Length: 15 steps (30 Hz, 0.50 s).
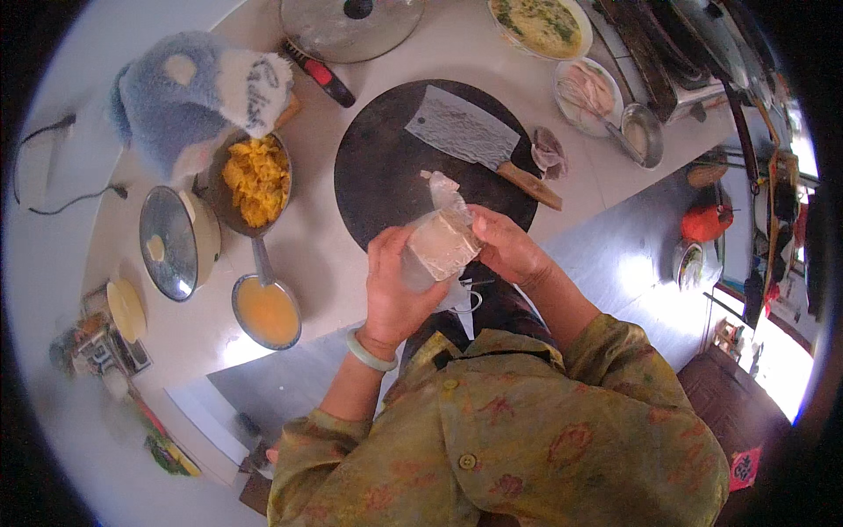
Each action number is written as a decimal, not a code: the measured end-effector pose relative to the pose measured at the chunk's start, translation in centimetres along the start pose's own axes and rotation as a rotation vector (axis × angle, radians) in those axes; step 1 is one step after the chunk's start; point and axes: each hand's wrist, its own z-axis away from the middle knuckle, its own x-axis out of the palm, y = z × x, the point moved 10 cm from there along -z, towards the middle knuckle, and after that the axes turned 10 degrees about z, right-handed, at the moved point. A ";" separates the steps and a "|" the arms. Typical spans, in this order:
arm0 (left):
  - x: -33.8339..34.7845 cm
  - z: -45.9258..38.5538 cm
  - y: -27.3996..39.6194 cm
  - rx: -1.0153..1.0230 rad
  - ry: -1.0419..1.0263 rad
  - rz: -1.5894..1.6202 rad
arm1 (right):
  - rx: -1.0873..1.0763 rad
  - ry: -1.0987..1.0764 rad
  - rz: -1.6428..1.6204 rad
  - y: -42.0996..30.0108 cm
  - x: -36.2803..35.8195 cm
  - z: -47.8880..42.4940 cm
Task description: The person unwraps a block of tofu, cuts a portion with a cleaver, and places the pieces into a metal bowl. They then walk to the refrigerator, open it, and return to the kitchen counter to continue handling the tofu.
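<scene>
Between both hands I hold a pale, blocky food piece wrapped partly in clear plastic film. My left hand supports it from the left and below, the thumb along its lower edge. My right hand grips its right side. A twisted end of the plastic sticks up beyond the block. Under and past my hands lies a round dark cutting board. On the board rests a cleaver with a hammered blade; its wooden handle reaches over the board's right edge.
A crumpled plastic bag lies beside the board. Left stand a pan of yellow food, a bowl of orange liquid and a lidded pot. Plates of food, a ladle and a stove are at the upper right.
</scene>
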 end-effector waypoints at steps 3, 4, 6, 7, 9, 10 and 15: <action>-0.2 0.6 -0.5 -0.042 -0.035 -0.006 | -0.027 -0.082 0.255 -0.3 1.3 0.0; -0.4 0.8 -0.7 -0.068 -0.048 -0.010 | -0.016 -0.080 0.272 -0.4 1.4 -0.1; -2.0 0.9 0.7 -0.024 0.005 0.026 | 0.004 -0.076 0.310 -0.5 1.6 0.0; -2.8 1.1 1.2 -0.001 0.033 0.044 | -0.002 -0.053 0.267 -0.8 1.7 0.1; -5.5 3.0 -1.8 -0.111 0.315 0.415 | -0.011 -0.005 0.181 -1.4 2.1 0.3; -6.3 4.4 -3.8 -0.159 0.456 0.603 | -0.054 -0.004 0.170 -1.7 1.6 0.1; -6.5 10.7 -8.1 -0.500 0.465 0.604 | -0.175 0.016 0.181 -3.2 3.4 0.7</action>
